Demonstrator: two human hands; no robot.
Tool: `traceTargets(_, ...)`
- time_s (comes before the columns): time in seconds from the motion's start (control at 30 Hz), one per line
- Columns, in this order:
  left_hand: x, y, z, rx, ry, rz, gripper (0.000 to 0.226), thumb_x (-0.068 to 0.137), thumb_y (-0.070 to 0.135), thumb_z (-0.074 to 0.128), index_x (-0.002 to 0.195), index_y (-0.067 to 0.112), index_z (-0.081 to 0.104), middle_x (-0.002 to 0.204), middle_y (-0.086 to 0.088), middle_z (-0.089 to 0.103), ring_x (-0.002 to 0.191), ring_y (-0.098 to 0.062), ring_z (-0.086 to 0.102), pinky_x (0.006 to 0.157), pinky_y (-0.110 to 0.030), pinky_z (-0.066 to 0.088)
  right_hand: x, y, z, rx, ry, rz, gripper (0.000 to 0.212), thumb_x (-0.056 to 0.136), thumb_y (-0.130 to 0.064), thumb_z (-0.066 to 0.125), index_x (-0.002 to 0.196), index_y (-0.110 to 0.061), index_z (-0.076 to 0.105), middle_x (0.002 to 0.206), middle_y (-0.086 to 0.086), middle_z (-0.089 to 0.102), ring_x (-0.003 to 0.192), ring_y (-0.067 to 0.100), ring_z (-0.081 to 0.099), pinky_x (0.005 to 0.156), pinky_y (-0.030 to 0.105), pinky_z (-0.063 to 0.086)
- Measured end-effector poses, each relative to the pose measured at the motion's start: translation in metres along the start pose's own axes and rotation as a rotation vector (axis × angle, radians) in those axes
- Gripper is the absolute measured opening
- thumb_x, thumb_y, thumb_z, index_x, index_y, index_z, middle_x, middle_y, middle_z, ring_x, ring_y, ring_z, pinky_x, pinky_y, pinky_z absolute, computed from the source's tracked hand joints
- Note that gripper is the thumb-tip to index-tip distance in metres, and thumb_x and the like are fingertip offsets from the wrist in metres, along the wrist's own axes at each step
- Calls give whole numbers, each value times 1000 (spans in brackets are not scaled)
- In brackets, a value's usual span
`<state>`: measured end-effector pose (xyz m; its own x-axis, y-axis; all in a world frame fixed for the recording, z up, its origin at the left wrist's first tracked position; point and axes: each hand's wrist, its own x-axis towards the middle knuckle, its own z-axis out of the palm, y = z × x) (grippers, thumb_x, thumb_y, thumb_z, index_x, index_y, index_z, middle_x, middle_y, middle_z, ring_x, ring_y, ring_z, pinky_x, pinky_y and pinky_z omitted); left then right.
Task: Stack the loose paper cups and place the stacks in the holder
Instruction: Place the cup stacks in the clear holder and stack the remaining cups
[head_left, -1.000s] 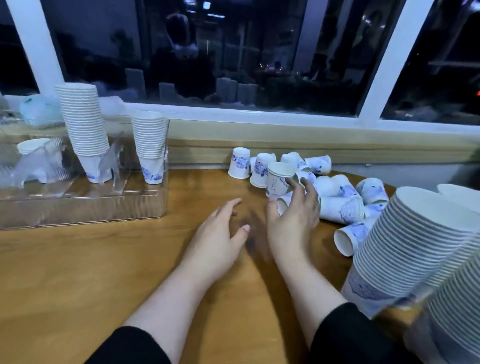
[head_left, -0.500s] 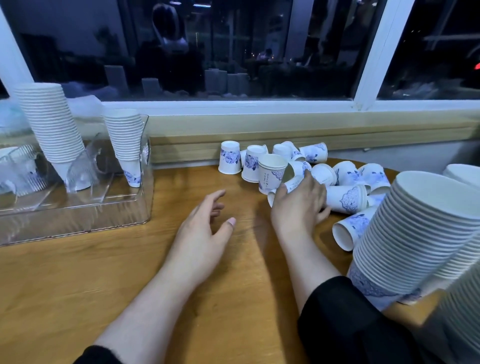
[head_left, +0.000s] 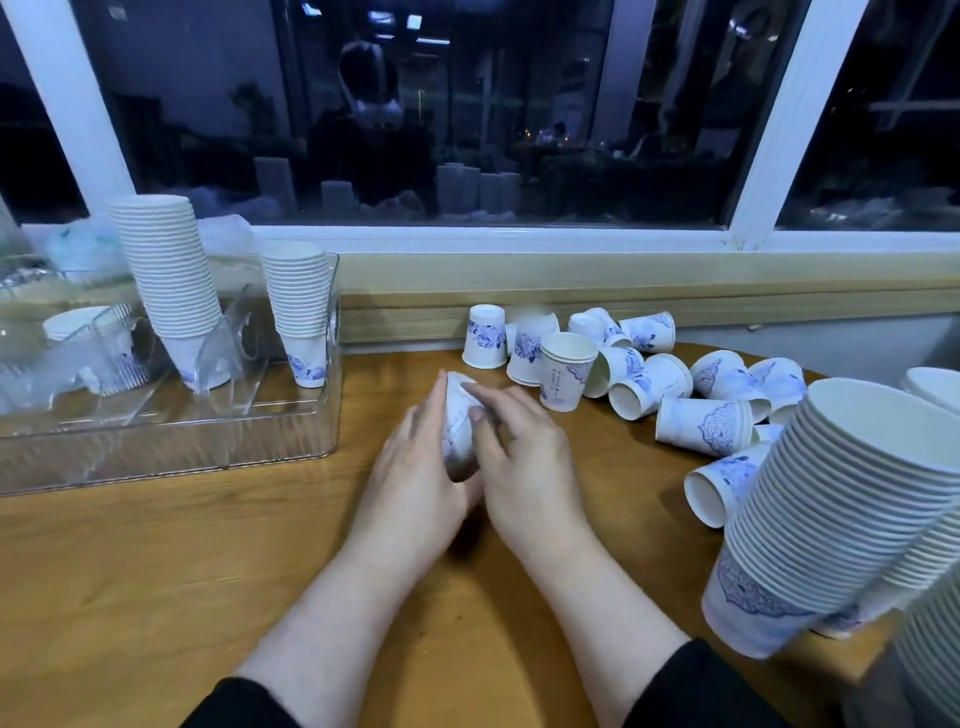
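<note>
A white paper cup (head_left: 458, 426) with blue print is held between both hands at the table's middle, its rim pointing away from me. My left hand (head_left: 415, 467) cups its left side and my right hand (head_left: 524, 457) presses on its right side. Several loose cups (head_left: 675, 384) lie tipped or upright in a pile to the right. The clear plastic holder (head_left: 171, 441) stands at the left with a tall stack (head_left: 169, 286) and a shorter stack (head_left: 301, 312) in it.
A tall leaning stack of cups (head_left: 841, 509) stands close at the right, with more stacks behind it at the frame edge. The wooden table (head_left: 156, 571) ends at a window ledge (head_left: 571, 296). Clear dividers and another cup (head_left: 85, 325) sit in the holder's left part.
My right hand has left the pile with a cup and moved left. My left hand has closed in on it, so both hands now hold the cup.
</note>
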<state>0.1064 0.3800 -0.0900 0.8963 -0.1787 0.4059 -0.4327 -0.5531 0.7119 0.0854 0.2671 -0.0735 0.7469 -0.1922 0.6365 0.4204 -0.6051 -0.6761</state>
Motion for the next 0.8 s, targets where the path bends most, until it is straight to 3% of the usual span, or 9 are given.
traceTargets(0.07, 3, -3, -3, -18, 63, -46, 84, 84, 29, 73, 155, 22, 30, 145, -1, 50, 135, -20, 46, 107, -27, 36, -1, -4, 3, 47, 8, -65, 26, 96, -14, 53, 116, -15, 71, 106, -6, 65, 104, 12, 60, 93, 30, 48)
traceTargets(0.2, 4, -10, -9, -7, 114, -98, 85, 82, 26, 78, 153, 18, 32, 150, -3, 46, 137, -19, 42, 109, -26, 32, 21, 24, 2, -74, 286, 21, 32, 97, -19, 48, 125, -13, 63, 126, 2, 54, 116, 20, 55, 100, 38, 46)
traceTargets(0.3, 4, -13, -9, -15, 104, -94, 85, 83, 25, 78, 153, 20, 32, 150, -2, 46, 137, -17, 41, 108, -24, 31, 40, 52, 4, -285, 233, 201, 47, 97, -10, 47, 144, -13, 44, 152, 9, 34, 135, 28, 42, 109, 38, 39)
traceTargets(0.4, 4, -15, -11, -36, 87, -90, 84, 83, 24, 77, 154, 23, 32, 148, 1, 47, 135, -16, 43, 108, -25, 33, 57, 73, 3, -424, 182, 297, 53, 99, -8, 43, 150, -15, 34, 160, 5, 23, 143, 24, 32, 105, 35, 38)
traceTargets(0.5, 5, -17, -11, -62, 87, -78, 82, 82, 22, 77, 152, 24, 33, 146, 3, 48, 133, -15, 44, 109, -27, 34, 66, 87, 1, -467, 204, 324, 43, 99, -13, 43, 141, -18, 47, 146, 3, 39, 130, 27, 46, 92, 36, 44)
traceTargets(0.6, 8, -19, -12, -66, 83, -81, 82, 82, 21, 76, 152, 24, 34, 146, 2, 49, 132, -16, 45, 108, -28, 35, 65, 84, 2, -465, 278, 272, 27, 99, -14, 46, 121, -15, 61, 125, 8, 51, 113, 32, 54, 79, 35, 42)
traceTargets(0.7, 9, -21, -16, -65, 85, -99, 82, 81, 21, 75, 151, 25, 33, 144, 1, 49, 130, -17, 46, 107, -28, 36, 63, 65, -1, -307, 405, 87, 24, 98, -9, 48, 116, -10, 63, 116, 10, 56, 107, 29, 56, 90, 33, 43)
traceTargets(0.8, 8, -21, -19, -61, 87, -101, 82, 80, 21, 75, 151, 26, 34, 141, -1, 50, 128, -20, 48, 107, -34, 38, 53, 31, 0, -77, 472, -36, 23, 102, -15, 48, 118, -9, 62, 111, 0, 56, 107, 17, 55, 94, 28, 44)
